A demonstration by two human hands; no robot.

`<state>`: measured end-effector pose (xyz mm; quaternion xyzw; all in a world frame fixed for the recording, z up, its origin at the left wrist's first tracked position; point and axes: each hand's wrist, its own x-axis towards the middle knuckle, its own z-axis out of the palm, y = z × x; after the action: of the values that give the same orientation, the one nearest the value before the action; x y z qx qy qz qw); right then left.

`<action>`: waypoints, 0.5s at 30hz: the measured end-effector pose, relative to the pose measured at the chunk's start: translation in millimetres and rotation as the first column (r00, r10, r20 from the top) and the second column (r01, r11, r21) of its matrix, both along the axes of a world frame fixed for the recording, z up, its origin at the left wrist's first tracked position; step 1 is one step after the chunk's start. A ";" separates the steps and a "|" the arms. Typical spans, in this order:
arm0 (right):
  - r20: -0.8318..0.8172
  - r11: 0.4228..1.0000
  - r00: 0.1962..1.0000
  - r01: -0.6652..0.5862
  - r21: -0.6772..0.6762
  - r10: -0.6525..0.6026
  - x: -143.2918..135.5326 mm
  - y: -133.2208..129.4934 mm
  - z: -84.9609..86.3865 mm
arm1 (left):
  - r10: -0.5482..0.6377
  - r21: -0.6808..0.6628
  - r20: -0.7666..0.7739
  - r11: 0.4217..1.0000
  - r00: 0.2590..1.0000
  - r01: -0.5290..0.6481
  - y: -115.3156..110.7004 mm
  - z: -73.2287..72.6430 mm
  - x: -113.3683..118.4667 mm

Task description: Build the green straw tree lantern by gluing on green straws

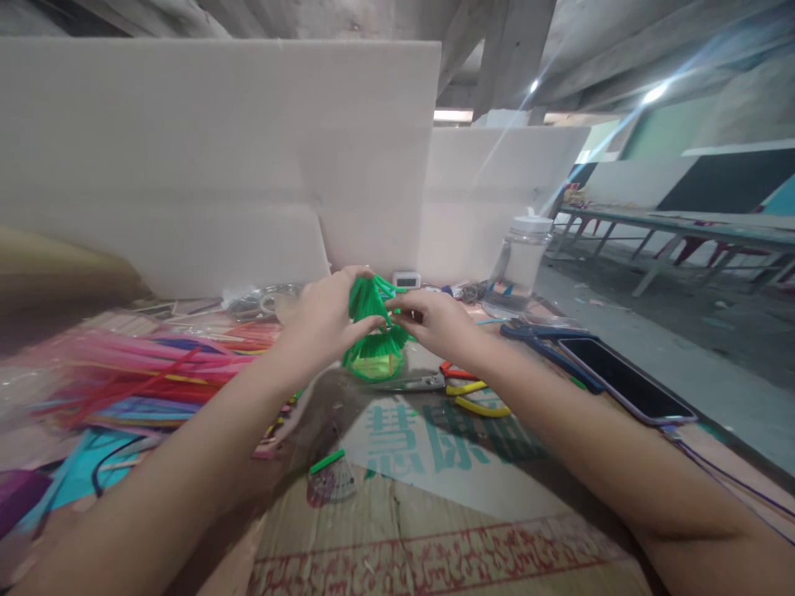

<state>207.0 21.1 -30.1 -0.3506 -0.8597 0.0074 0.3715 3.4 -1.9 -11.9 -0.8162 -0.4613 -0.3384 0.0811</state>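
Wood-grain table (291, 513) w/ red patterned band (453, 555), teal lettering (391, 434); white panels (217, 149) behind, concrete pillar (515, 58) in rm beyond. Green pleated piece (380, 343) pinched btwn thumb & fingers of L hand (329, 319); R hand (431, 323) close at its R side, fingers bunched, pinching or not: can't tell. Pliers (440, 382) near its base; colored strips (149, 356) partly behind L forearm (229, 414); phone (624, 379), bottle (518, 257) to R.

Teal characters 慧康 (426, 439) on the work surface (435, 490)

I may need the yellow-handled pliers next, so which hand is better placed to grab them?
Likely your right hand: the pliers lie nearer it, handles toward its forearm. Your left hand holds the green piece.
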 end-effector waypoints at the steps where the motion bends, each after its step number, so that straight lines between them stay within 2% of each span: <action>1: -0.004 1.000 1.000 -0.001 -0.004 0.001 -0.4 0.1 -0.7 | 0.007 0.016 -0.016 1.000 1.000 -0.007 0.3 -0.4 0.3; 4: -0.005 1.000 1.000 -0.001 -0.002 0.001 -0.4 -0.4 -0.5 | 0.042 0.027 -0.054 0.999 0.998 -0.041 -1.1 2.1 0.6; 7: -0.018 1.000 1.000 0.000 0.007 0.000 0.2 -1.8 2.1 | 0.047 -0.020 -0.050 0.999 0.998 -0.048 -4.8 8.7 -1.3; 11: -0.090 1.000 0.996 -0.001 0.014 0.002 -0.3 -3.4 4.8 | 0.015 -0.032 0.098 0.999 0.995 -0.012 -5.3 14.9 -6.5; 15: -0.085 0.999 0.996 -0.018 0.051 0.022 -2.1 -3.0 2.4 | -0.016 -0.039 0.261 0.999 0.965 0.027 2.7 10.6 -8.1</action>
<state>204.9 18.1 -27.7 -0.3319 -0.8464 0.0047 0.4163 -4.8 0.8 -1.3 -0.7712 -0.4660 -0.4338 -0.0009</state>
